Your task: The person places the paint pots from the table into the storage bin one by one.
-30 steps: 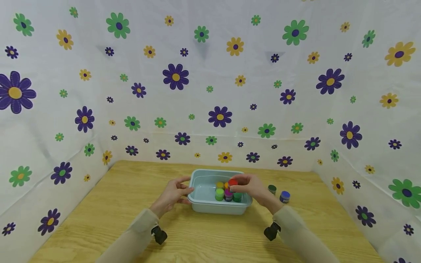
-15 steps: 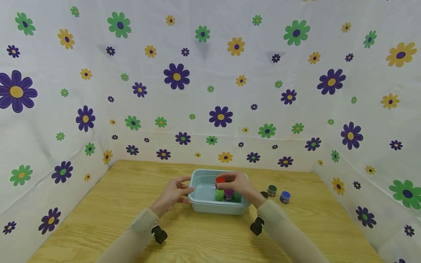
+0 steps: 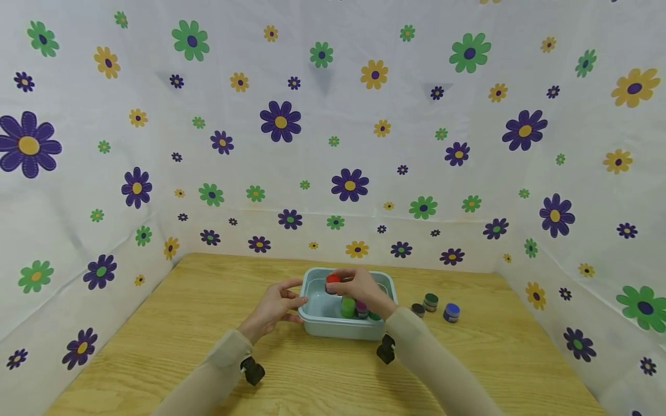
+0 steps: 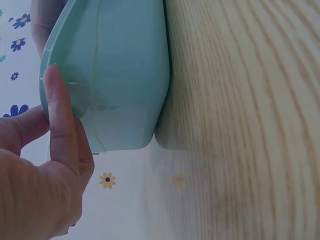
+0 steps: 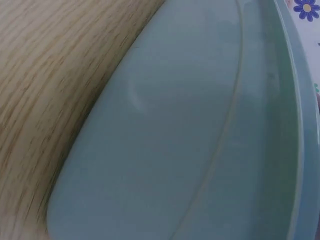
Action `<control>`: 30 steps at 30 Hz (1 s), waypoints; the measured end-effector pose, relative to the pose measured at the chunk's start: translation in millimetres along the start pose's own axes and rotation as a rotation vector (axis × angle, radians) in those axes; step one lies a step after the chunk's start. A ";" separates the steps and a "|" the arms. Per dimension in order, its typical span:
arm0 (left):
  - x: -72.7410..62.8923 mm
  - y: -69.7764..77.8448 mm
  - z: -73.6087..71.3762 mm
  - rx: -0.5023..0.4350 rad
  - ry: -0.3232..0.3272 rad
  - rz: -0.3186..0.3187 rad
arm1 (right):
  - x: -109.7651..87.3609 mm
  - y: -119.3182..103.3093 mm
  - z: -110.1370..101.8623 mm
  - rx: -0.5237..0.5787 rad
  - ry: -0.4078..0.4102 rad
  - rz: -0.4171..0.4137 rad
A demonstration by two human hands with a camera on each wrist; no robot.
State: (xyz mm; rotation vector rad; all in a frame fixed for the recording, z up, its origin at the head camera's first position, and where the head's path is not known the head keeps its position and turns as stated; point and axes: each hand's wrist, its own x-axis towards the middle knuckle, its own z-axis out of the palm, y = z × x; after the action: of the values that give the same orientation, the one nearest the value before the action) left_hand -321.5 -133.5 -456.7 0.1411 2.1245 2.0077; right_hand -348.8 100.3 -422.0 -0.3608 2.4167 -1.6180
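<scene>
A light-blue plastic basin [image 3: 338, 330] stands on the wooden table. My left hand [image 3: 276, 303] holds its left end, thumb at the rim and fingers against the outer wall [image 4: 125, 100] in the left wrist view. Over the basin's left half, my right hand [image 3: 359, 287] pinches a small red-lidded jar [image 3: 332, 282], which looks like a paint pot. Below that hand, a light-green jar [image 3: 348, 308], a purple jar [image 3: 361, 310] and a green jar [image 3: 374, 316] show inside; the hand covers the area behind them. The right wrist view is mostly basin wall [image 5: 165, 125].
Right of the basin on the table [image 3: 510, 346] are a dark-lidded jar [image 3: 418, 310], a dark-green-lidded jar [image 3: 430, 301] and a blue jar [image 3: 451, 312]. White flower-printed cloth [image 3: 322, 150] surrounds the table at the back and sides.
My right hand has carried the red-lidded jar leftward across the basin, from above the other jars to the left half. The left hand keeps its hold on the rim.
</scene>
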 end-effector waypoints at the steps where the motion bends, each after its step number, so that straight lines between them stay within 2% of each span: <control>1: 0.2 -0.1 -0.1 0.000 -0.001 0.000 | 2.4 0.2 1.3 -0.002 0.007 0.003; 16: 1.5 0.6 -0.9 0.002 -0.017 -0.001 | 19.7 2.9 8.1 -0.146 0.094 0.060; 30: 2.4 -0.7 -1.1 0.008 -0.009 -0.012 | 27.9 11.1 6.4 -0.290 0.121 0.059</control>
State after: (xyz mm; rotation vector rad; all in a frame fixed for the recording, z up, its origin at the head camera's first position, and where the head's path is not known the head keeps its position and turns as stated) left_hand -324.0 -134.1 -457.5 0.1383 2.1234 1.9886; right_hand -374.2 90.0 -435.7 -0.2402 2.7319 -1.3011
